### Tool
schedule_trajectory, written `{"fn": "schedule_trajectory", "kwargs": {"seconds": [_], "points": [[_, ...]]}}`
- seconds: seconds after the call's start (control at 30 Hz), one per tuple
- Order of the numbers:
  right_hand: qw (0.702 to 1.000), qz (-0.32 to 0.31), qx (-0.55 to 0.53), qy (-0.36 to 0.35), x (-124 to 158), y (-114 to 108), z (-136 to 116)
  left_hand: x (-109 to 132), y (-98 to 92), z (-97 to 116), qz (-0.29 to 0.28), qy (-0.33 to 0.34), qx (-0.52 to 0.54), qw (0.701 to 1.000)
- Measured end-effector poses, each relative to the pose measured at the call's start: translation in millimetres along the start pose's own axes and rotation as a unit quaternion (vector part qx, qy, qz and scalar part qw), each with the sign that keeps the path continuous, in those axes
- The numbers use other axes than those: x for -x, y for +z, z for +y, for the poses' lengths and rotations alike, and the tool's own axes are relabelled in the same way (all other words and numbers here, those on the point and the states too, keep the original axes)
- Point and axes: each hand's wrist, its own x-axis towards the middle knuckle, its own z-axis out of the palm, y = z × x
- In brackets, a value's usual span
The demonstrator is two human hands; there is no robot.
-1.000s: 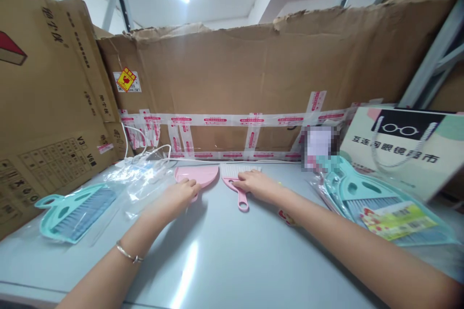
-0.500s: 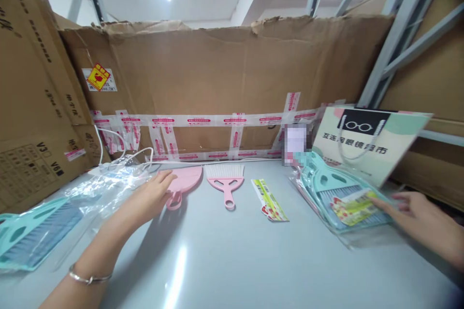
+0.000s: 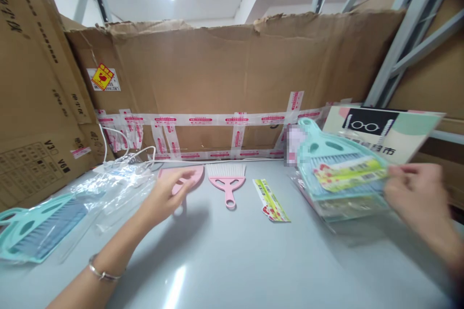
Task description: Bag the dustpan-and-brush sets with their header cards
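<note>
My right hand (image 3: 416, 193) grips the right edge of a bagged teal dustpan and brush set (image 3: 326, 145), which is raised and tilted above the table. A yellow-green label (image 3: 350, 174) shows on the front of that set. My left hand (image 3: 168, 195) hovers with bent, parted fingers over a pink dustpan (image 3: 197, 176), hiding most of its handle. It holds nothing. Just right of it lies a pink hand brush (image 3: 227, 183) with white bristles, handle toward me. A loose label card (image 3: 271, 200) lies farther right.
At the left, a teal dustpan and brush (image 3: 47, 224) lies beside crumpled clear plastic bags (image 3: 123, 183). Cardboard boxes (image 3: 203, 72) wall off the table's back and left. A paper bag (image 3: 416, 130) stands behind the raised set. Metal shelf posts (image 3: 387, 72) rise at the right.
My right hand has closed on the bagged teal set and lifted it up off the table. My left hand has moved right and toward me, over the pink dustpan.
</note>
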Motion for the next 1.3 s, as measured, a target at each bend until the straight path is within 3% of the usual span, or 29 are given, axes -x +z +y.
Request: {"fn": "schedule_trajectory", "kwargs": {"seconds": [0.03,0.07,0.17,0.23,0.3,0.37,0.43,0.5,0.63,0.7,0.77,0.87,0.97,1.07,1.2,1.3], "points": [[0.991,-0.009,-0.116,0.071,9,11,-26,1,6.9,7,-0.022,-0.023,0.075,0.997],[0.963,-0.058,-0.230,0.129,21,24,-52,3,14.5,14,-0.055,-0.042,0.155,0.985],[0.929,-0.131,-0.323,0.124,67,67,-111,12,37.4,32,-0.170,-0.053,0.368,0.913],[0.914,-0.169,-0.349,0.118,106,92,-134,19,49.7,39,-0.185,-0.037,0.440,0.878],[0.883,-0.233,-0.392,0.112,144,107,-147,23,58.4,41,-0.137,-0.047,0.451,0.881],[0.832,-0.311,-0.447,0.106,172,112,-156,24,62.2,39,-0.023,-0.111,0.462,0.879],[0.775,-0.399,-0.478,0.106,181,111,-162,21,59.2,32,0.090,-0.186,0.501,0.840],[0.739,-0.455,-0.483,0.117,168,108,-165,14,48.7,23,0.102,-0.218,0.540,0.807],[0.740,-0.435,-0.490,0.154,110,106,-163,3,20.6,4,-0.063,-0.227,0.552,0.800],[0.729,-0.467,-0.480,0.143,88,107,-160,3,13.9,-2,-0.123,-0.223,0.523,0.813],[0.716,-0.513,-0.458,0.117,79,109,-155,3,14.5,-7,-0.147,-0.217,0.503,0.824],[0.717,-0.531,-0.438,0.111,80,112,-148,-1,21.4,-11,-0.108,-0.243,0.499,0.825],[0.742,-0.474,-0.449,0.152,80,109,-142,-9,23.5,-16,-0.012,-0.298,0.489,0.819],[0.773,-0.425,-0.448,0.148,72,101,-141,-16,18.3,-18,0.039,-0.298,0.469,0.830],[0.781,-0.424,-0.438,0.136,68,92,-143,-16,13.9,-19,0.050,-0.252,0.440,0.860],[0.763,-0.450,-0.430,0.175,77,94,-144,-12,18.4,-21,0.017,-0.266,0.444,0.855]]}}
